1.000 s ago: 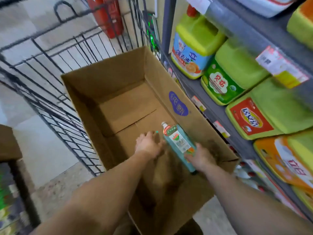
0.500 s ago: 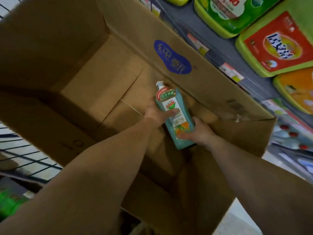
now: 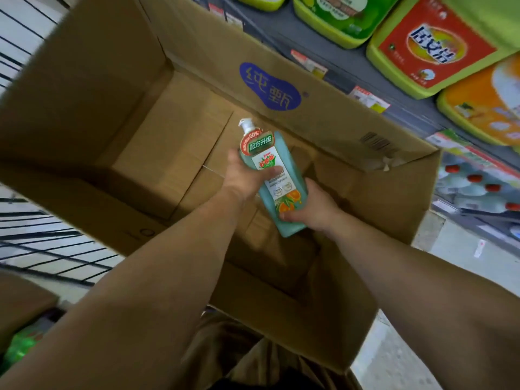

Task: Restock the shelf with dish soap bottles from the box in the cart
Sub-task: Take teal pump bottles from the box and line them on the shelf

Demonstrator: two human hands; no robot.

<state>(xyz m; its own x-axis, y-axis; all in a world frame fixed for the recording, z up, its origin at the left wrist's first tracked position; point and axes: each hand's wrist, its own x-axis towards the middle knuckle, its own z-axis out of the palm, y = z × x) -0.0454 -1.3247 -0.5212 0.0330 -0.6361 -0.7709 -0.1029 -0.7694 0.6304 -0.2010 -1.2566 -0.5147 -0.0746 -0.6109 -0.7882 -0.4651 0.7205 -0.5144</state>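
- 2 hands hold 1 teal soap bottle (image 3: 277, 181) over the open box (image 3: 197, 66).
- Left hand (image 3: 243, 175) fingers wrap its middle.
- Right hand (image 3: 312, 211) fingers grip its bottom.

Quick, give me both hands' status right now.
Left hand: grip closed around the upper part of the dish soap bottle.
Right hand: grip closed on the same bottle's lower end, over the open box.

Cardboard box (image 3: 146, 88) sits in the wire cart (image 3: 33, 243). Shelf (image 3: 405, 108) at 2 o'clock carries detergent jugs (image 3: 430, 43). Dish soap bottle (image 3: 277, 181) is inside the box.
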